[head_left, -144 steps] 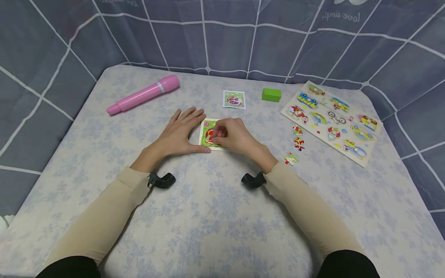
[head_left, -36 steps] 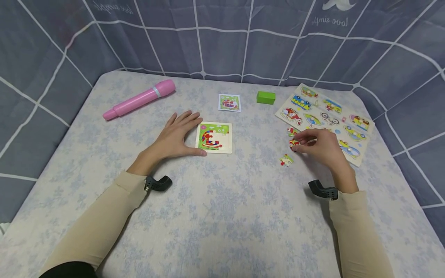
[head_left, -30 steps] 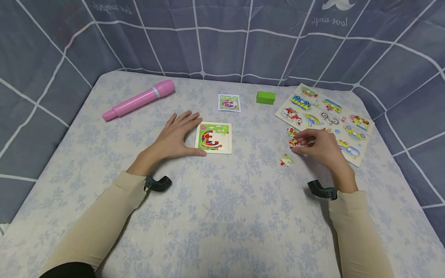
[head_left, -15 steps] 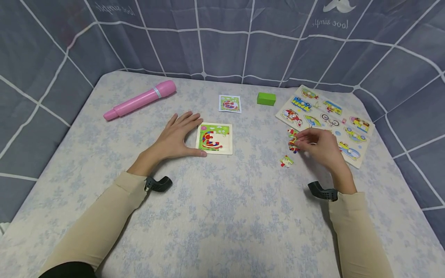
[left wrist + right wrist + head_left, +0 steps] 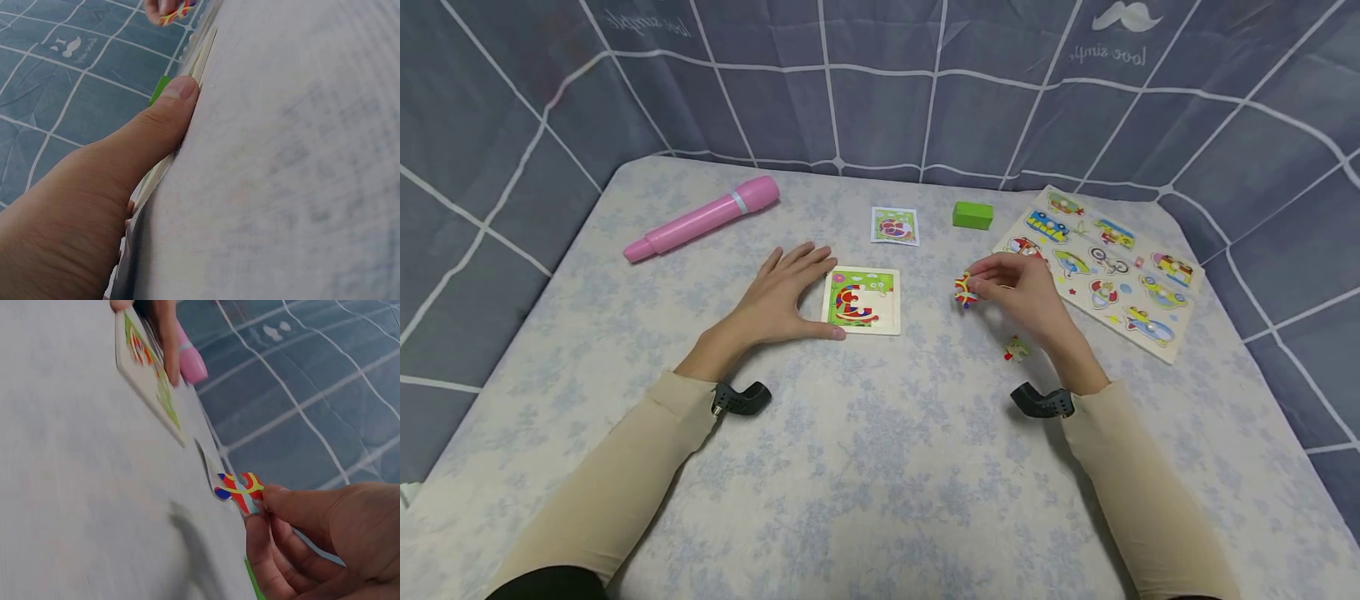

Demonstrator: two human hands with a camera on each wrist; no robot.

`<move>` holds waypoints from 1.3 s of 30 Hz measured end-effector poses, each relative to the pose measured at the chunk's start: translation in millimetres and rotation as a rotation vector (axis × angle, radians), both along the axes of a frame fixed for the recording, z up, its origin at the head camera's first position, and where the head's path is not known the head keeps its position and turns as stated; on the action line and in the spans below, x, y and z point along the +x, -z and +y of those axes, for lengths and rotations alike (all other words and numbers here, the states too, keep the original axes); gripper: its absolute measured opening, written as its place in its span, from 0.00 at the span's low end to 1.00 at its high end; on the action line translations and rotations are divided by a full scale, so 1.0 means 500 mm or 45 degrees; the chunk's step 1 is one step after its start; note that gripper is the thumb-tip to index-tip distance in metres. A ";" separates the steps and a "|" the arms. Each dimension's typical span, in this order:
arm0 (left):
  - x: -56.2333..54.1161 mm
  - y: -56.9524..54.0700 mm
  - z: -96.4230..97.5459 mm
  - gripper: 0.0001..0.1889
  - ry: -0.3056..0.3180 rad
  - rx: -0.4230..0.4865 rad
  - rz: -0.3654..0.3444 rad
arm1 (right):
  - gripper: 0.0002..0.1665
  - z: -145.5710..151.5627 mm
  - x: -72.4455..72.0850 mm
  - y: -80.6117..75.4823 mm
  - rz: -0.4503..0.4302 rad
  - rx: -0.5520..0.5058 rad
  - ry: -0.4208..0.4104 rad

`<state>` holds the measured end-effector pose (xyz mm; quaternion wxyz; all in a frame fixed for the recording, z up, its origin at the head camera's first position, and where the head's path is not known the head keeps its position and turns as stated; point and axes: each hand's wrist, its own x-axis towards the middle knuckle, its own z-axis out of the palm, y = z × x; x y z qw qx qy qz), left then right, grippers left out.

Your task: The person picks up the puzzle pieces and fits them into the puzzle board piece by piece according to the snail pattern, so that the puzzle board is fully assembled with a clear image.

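Observation:
Pinched between the thumb and fingers of my right hand (image 5: 1026, 296) is a red, yellow and blue jigsaw piece (image 5: 965, 290). The right wrist view shows this jigsaw piece (image 5: 240, 492) raised off the table. My left hand (image 5: 775, 300) lies spread at the left side of a small square puzzle board (image 5: 891, 321), its fingers straight. In the left wrist view the thumb touches the edge of the puzzle board (image 5: 203, 62). The board is partly filled with green and red pieces; bare wood shows at its right. A loose green and red piece (image 5: 1017, 348) lies below my right hand.
Behind the board lies a picture card (image 5: 895, 226), with a green block (image 5: 972, 215) to its right. A large vehicle puzzle board (image 5: 1120, 275) lies at the right, close to my right hand. At the back left is a pink pen-shaped object (image 5: 700, 221).
My right hand went from the board to the loose pieces at the right, picked up the red one and carried it left toward the board. The left hand stayed at the board.

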<state>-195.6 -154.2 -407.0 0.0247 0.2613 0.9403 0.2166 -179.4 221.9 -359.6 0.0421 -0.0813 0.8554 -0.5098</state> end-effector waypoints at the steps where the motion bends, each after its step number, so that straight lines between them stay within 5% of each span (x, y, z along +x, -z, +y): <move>1: 0.000 0.000 -0.001 0.62 -0.004 -0.005 0.002 | 0.13 -0.017 -0.004 0.002 -0.016 -0.010 -0.003; 16: 0.001 0.001 -0.003 0.62 -0.008 0.002 -0.007 | 0.08 -0.215 -0.042 0.040 0.029 -0.032 -0.098; 26: 0.002 0.002 0.001 0.61 0.003 0.020 -0.001 | 0.05 -0.260 -0.029 0.071 0.142 0.056 0.021; 39: 0.003 -0.003 0.000 0.61 -0.005 0.007 0.010 | 0.03 -0.280 -0.013 0.083 0.375 0.210 -0.021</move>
